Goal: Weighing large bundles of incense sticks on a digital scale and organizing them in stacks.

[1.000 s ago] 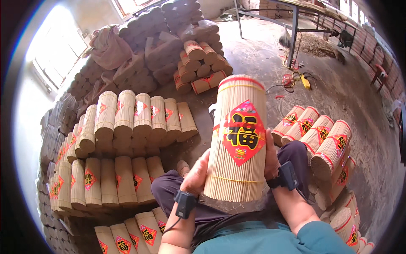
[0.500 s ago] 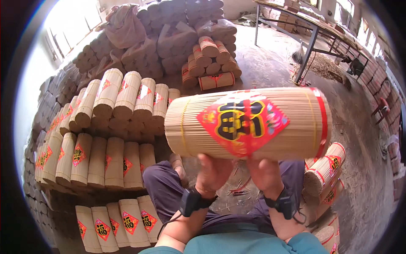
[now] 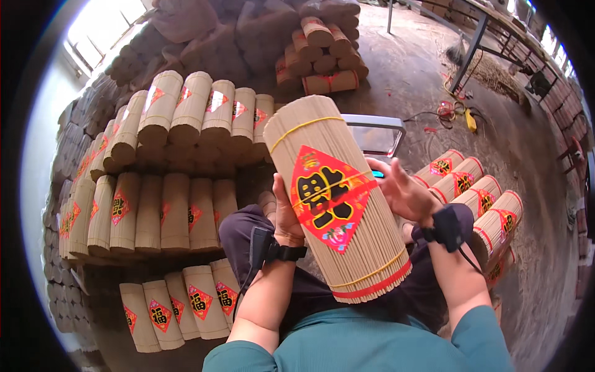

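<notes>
Dusty workshop floor [image 3: 508, 124] lies all round: nearest, over the lap, one labelled stick bundle [image 3: 338, 198] is gripped between the left hand [image 3: 286, 214] and the right hand [image 3: 401, 192], not yet stacked, while finished stacked bundles [image 3: 180, 155] are seen beyond.

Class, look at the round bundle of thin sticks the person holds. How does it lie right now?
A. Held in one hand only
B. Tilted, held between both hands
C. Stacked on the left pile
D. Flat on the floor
B: the bundle of sticks slants above the lap, with the left hand on one side and the right hand on the other.
</notes>
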The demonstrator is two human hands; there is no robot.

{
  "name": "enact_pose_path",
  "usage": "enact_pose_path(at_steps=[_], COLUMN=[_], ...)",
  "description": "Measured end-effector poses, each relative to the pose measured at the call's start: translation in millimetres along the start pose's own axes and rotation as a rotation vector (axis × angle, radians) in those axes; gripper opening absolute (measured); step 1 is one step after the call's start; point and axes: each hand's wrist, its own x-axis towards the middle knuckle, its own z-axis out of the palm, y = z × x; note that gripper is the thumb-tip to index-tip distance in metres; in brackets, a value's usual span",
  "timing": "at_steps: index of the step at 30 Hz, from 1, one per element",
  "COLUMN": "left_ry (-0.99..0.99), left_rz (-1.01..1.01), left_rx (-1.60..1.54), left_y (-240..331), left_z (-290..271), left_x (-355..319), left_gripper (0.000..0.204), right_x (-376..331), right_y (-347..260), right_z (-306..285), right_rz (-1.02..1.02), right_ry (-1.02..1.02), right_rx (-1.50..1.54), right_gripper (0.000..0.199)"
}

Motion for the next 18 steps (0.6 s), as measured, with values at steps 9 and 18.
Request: enact_pose_path(at_steps=[9, 18], left_ry=[0.197, 0.377], left_rz=[-0.278, -0.218], left_rx=[0.243, 0.586], left_y=[18.5, -0.7], left_z=[-38.2, -68.6], left_x=[36.2, 64.9], left_gripper=[0.075, 0.051], right_x=[31.1, 32.9], right_y=[54.7, 80.3], right_z=[-34.8, -74.4], right_rz=[-0.023, -0.057], right_ry=[0.112, 0.253], right_rx=[0.026, 0.064], right_gripper=[0.098, 0.09])
